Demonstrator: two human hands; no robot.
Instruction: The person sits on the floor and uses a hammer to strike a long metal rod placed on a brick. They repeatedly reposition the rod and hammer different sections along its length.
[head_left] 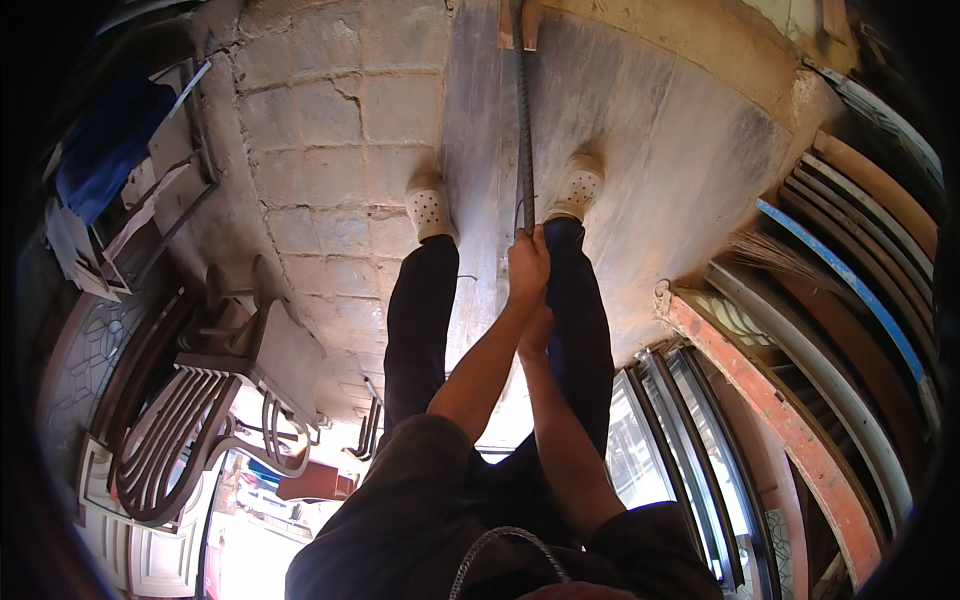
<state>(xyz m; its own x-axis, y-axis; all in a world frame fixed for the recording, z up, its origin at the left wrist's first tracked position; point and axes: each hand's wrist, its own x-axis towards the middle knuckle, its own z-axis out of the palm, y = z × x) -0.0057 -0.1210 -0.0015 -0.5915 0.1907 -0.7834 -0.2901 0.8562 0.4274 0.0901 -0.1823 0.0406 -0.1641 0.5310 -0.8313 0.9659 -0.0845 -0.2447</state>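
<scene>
Concrete floor (680, 150) fills the upper half of our view, smooth and grey at 12 to 2 o'clock, with cracked paving slabs (320, 140) beside it at 11. Stacked window frames (830, 330) curve down the edge from 2 to 5 o'clock, an ornate metal chair (180, 420) lies at 8, and blue cloth (105, 140) sits on a frame at 10. Our dark trouser legs run up the middle to two pale perforated clogs (430, 208). Between the feet a ribbed steel bar (523, 110) runs with its long axis from the centre straight toward 12 o'clock, its far end against a small wooden block (518, 25). Our left hand (527, 265) is the farther one out, fingers wrapped tight round the near end of the bar; our right hand (537, 330) sits just behind it toward 6 o'clock, and we cannot tell how its fingers stand, as the left forearm covers it. So the bar lies ahead of both hands, in line with our forearms
</scene>
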